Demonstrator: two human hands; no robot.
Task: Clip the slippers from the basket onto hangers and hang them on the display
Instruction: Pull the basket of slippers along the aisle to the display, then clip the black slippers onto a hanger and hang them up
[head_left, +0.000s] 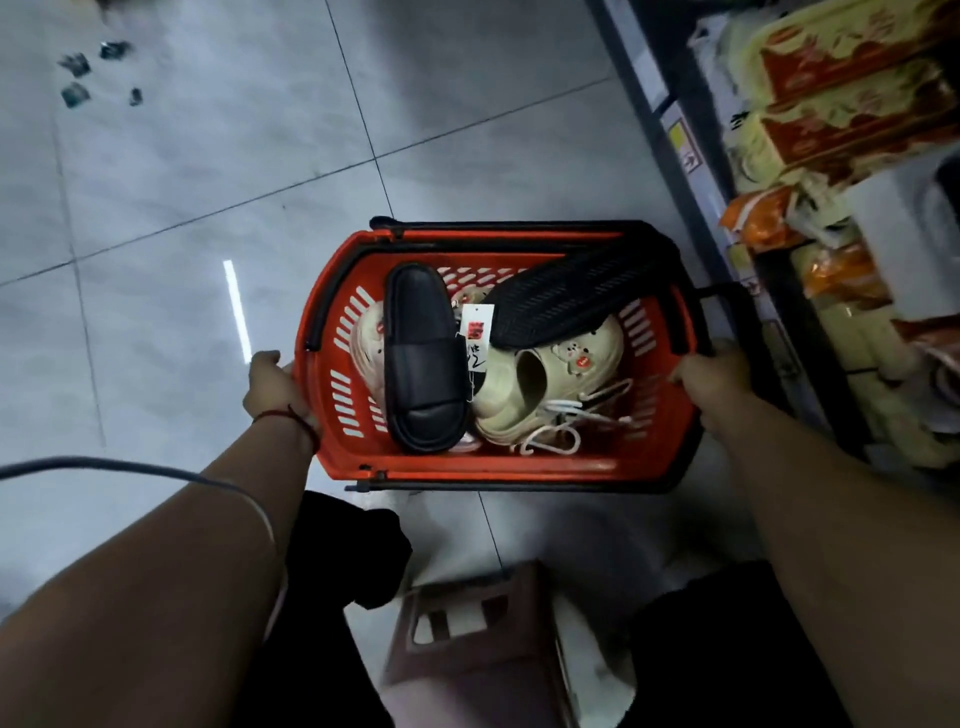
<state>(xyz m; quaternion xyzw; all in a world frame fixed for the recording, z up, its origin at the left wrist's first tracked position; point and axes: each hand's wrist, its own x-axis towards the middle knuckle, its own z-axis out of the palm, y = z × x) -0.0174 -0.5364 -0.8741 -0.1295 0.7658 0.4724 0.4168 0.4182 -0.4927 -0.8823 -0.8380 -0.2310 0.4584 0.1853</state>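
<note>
Tiled floor (182, 171); both hands' grip closed on red basket (498, 467) rim, slippers (423, 358), hangers (566, 415) inside.

1. L hand (272, 387): at the basket's (519, 470) left end wall, fingers curled round the rim, palm against the outside. Red string band on the wrist.
2. R hand (711, 376): at the opposite end, fingers closed over the rim near the dark handle.
3. Both forearms bare, stretched fwd and down, angled inward toward the hands.
</note>
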